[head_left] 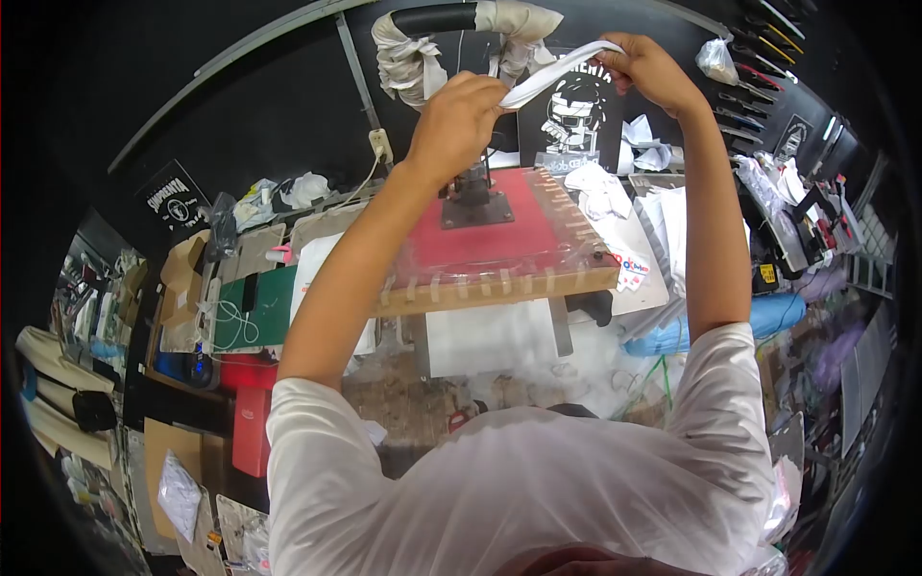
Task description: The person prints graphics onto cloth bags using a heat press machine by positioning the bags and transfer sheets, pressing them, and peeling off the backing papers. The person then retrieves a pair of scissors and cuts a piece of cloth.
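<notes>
A twisted strip of white cloth (557, 77) is stretched between my two hands, raised high in the view. My left hand (459, 120) grips its lower left end, and my right hand (648, 72) pinches its upper right end. Just behind the left hand is a thick black bar handle (435, 18), wrapped on both sides in beige cloth (408, 62). Below my hands lies a red-topped press plate (519, 235) with taped edges and a metal mount (477, 211) in its middle.
A black poster with a white figure (576, 120) stands behind the press. White cloths (600, 192) lie at its right. At the left are a green mat (264, 307) with a white cable and a red box (252, 432). A blue bag (711, 324) sits at lower right.
</notes>
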Demonstrator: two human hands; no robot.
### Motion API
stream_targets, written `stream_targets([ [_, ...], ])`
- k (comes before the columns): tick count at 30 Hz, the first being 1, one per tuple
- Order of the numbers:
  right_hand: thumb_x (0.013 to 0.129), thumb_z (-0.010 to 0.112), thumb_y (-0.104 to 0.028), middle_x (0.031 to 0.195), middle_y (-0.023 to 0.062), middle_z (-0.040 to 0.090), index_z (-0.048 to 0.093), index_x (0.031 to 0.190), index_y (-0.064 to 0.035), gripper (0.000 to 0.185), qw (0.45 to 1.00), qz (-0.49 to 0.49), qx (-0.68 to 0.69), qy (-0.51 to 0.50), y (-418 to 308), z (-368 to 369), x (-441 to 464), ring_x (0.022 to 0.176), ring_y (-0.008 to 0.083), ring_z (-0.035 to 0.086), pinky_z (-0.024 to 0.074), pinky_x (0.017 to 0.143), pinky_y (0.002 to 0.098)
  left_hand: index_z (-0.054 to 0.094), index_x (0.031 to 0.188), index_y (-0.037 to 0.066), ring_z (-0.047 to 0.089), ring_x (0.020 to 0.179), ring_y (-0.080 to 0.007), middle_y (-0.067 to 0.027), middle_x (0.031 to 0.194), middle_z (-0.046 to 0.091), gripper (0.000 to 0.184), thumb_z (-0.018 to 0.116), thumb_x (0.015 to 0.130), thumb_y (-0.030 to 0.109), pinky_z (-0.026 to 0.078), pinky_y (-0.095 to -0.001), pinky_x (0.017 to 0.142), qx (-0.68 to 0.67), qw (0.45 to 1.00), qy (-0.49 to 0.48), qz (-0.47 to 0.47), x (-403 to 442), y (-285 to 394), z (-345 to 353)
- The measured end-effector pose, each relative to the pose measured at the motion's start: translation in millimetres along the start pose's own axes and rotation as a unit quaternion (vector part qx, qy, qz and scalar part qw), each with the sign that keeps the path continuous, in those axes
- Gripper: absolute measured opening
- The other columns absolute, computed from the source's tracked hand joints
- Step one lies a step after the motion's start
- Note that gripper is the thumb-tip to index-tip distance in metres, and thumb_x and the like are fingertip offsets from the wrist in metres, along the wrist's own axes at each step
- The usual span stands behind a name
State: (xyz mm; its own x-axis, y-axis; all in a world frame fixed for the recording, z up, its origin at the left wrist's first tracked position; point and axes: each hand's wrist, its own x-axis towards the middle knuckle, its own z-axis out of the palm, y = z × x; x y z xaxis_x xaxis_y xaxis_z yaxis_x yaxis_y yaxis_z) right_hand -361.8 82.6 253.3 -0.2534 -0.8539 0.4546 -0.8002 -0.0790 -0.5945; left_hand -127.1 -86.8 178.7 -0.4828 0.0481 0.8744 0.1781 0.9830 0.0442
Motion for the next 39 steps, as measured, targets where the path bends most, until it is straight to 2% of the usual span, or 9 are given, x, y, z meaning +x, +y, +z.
stream_targets([
  [9,0.086,0.068,-0.006,0.091,0.0051,0.071,0.07,0.104,0.0006,0.019,0.992,-0.079,0.1,-0.025,-24.7,40.8,-54.0,0.082,0.0118,0.064,0.0514,0.076,0.0278,0.07,0.109,0.003,0.061,0.106,-0.0288,-0.012,0.112,0.067,0.029,0.064,0.08,0.003,0.049,-0.035,0.091,0.021,0.997,-0.029,-0.067,3.3,17.7,-12.1],
  [14,0.065,0.07,-0.007,0.084,0.0196,0.07,0.074,0.093,-0.007,0.029,0.973,-0.189,-0.113,0.067,-63.5,79.9,-89.7,0.077,0.0368,0.068,0.0532,0.067,0.0412,0.069,0.116,0.011,0.061,0.11,-0.0297,-0.0201,0.131,0.054,0.037,0.063,0.08,0.005,0.052,-0.0383,0.091,-0.117,0.976,-0.031,-0.183,5.0,56.7,-33.7],
  [16,0.067,0.068,-0.016,0.067,0.0199,0.065,0.072,0.072,-0.0035,0.014,0.956,-0.152,-0.252,0.007,-97.4,79.8,-108.3,0.067,0.0345,0.068,0.0527,0.059,0.0445,0.046,0.136,-0.008,0.06,0.116,-0.0315,-0.0221,0.139,0.05,0.052,0.057,0.093,0.02,0.051,-0.0416,0.094,-0.501,0.74,0.018,-0.449,10.8,77.3,-47.3],
  [18,0.07,0.068,-0.024,0.065,0.0146,0.066,0.071,0.065,-0.0087,0.016,0.965,-0.192,-0.15,0.096,-85.3,114.1,-107.8,0.062,0.0322,0.067,0.0523,0.056,0.044,0.036,0.144,-0.004,0.05,0.129,-0.0302,-0.0203,0.145,0.044,0.062,0.044,0.101,0.04,0.039,-0.0452,0.108,-0.517,0.682,-0.016,-0.517,8.5,62.1,-60.2],
  [23,0.075,0.065,-0.031,0.075,0.01,0.072,0.074,0.077,-0.0098,0.023,0.937,-0.221,-0.202,0.181,-100.6,140.4,-100.0,0.074,0.03,0.07,0.054,0.059,0.0445,0.053,0.132,0.001,0.057,0.114,-0.0204,-0.0109,0.128,0.058,0.043,0.057,0.098,0.028,0.042,-0.0345,0.103,-0.405,0.802,-0.175,-0.402,-9.8,-25.0,-77.7],
  [24,0.074,0.066,-0.03,0.075,0.0104,0.072,0.074,0.077,-0.0083,0.024,0.931,-0.208,-0.211,0.213,-90.7,146.7,-89.1,0.073,0.031,0.07,0.0541,0.06,0.0447,0.046,0.136,-0.006,0.058,0.105,-0.0308,-0.0208,0.122,0.06,0.07,0.068,0.091,0.043,0.041,-0.0473,0.101,-0.317,0.846,-0.149,-0.401,-4.5,19.8,-71.2],
  [26,0.074,0.065,-0.028,0.075,0.0117,0.071,0.074,0.076,-0.0077,0.022,0.944,-0.175,-0.184,0.211,-85.6,133.8,-95.7,0.073,0.0325,0.07,0.0545,0.06,0.0447,0.049,0.132,-0.006,0.057,0.108,-0.0276,-0.0192,0.123,0.06,0.051,0.063,0.093,0.024,0.047,-0.0384,0.088,-0.441,0.86,-0.24,-0.094,-11.8,-66.2,-71.4],
  [29,0.074,0.064,-0.026,0.073,0.013,0.071,0.074,0.075,-0.0064,0.021,0.927,-0.144,-0.251,0.239,-81.0,123.2,-95.1,0.072,0.033,0.071,0.0551,0.062,0.0442,0.052,0.129,-0.006,0.057,0.108,-0.0274,-0.0186,0.122,0.06,0.045,0.061,0.093,0.019,0.047,-0.0367,0.085,-0.521,0.731,-0.174,-0.405,-2.3,-19.7,-75.9],
  [39,0.077,0.065,-0.028,0.077,0.0173,0.071,0.073,0.078,-0.0031,0.026,0.982,-0.067,-0.025,0.175,-83.8,124.0,-76.7,0.076,0.0347,0.07,0.0552,0.069,0.0443,0.051,0.132,-0.009,0.056,0.107,-0.0264,-0.0192,0.125,0.058,0.051,0.058,0.094,0.025,0.044,-0.0379,0.089,-0.301,0.871,-0.177,-0.346,-14.2,12.9,-77.5],
])
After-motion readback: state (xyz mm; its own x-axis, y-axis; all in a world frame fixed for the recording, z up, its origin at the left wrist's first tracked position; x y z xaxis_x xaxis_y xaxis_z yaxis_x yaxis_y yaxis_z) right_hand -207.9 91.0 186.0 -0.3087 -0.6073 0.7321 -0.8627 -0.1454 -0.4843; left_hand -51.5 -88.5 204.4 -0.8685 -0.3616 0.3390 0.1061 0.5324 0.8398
